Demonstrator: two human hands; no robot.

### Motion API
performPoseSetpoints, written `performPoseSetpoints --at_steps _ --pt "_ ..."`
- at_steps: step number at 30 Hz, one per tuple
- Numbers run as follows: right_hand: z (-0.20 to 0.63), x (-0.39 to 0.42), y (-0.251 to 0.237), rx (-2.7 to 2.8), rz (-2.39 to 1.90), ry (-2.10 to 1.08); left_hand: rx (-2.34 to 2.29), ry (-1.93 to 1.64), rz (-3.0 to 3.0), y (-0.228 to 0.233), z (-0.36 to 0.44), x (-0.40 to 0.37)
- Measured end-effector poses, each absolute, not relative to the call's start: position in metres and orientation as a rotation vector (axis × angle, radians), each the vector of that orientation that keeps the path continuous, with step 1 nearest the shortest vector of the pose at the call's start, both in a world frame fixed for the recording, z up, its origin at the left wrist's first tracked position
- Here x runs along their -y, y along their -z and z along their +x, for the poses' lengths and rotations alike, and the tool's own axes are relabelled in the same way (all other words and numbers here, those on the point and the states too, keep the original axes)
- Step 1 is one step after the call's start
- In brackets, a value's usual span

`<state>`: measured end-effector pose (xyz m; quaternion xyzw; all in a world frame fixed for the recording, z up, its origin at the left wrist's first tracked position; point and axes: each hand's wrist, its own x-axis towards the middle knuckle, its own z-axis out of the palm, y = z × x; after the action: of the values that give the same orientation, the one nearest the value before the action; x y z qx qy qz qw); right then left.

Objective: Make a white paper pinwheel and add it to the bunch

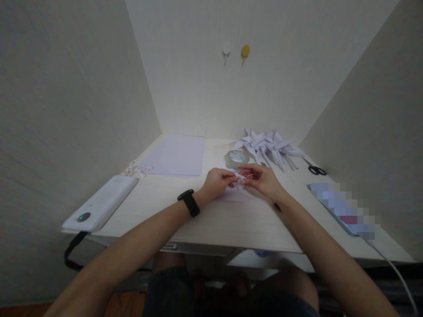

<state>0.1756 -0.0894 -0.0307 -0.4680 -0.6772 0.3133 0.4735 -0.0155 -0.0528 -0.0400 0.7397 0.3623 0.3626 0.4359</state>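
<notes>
Both hands are working together on a small piece of white paper [238,178] just in front of the roll of tape [236,158], near the middle of the tabletop [211,220]. The left hand [216,182] is pinching the left side of the paper, its grip closed on it, and the right hand [262,178] is doing the same on the right side, with its fingertips pressed together on the paper. What looks like a thin stick is poking out between the two hands, though it is too small to be sure. A flat white sheet [231,194] is lying under the hands, nearer the person than the tape.

Behind and to the right of the tape, a pile of folded paper pinwheels [267,145] is lying with sticks pointing toward the person. Right of that pile, scissors [315,168] are resting flat. Left of the tape, a stack of plain paper [178,155] is lying, and farther left a heap of small white bits [137,168] and a white device [101,203] with a dark button.

Judging by the pile, the hands seem to be shaping or fastening one more pinwheel. The work in hand calls for a steady, light pinch so the folds are not slipping apart.
</notes>
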Motion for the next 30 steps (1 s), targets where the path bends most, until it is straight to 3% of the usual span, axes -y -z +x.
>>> performPoseSetpoints --at_steps 16,30 --pt "0.177 0.091 0.027 1.806 -1.1 -0.675 -0.888 -0.867 1.695 0.035 -0.013 0.057" --pt "0.184 0.094 0.021 1.696 -1.102 -1.069 -0.793 -0.879 1.689 0.036 -0.012 0.057"
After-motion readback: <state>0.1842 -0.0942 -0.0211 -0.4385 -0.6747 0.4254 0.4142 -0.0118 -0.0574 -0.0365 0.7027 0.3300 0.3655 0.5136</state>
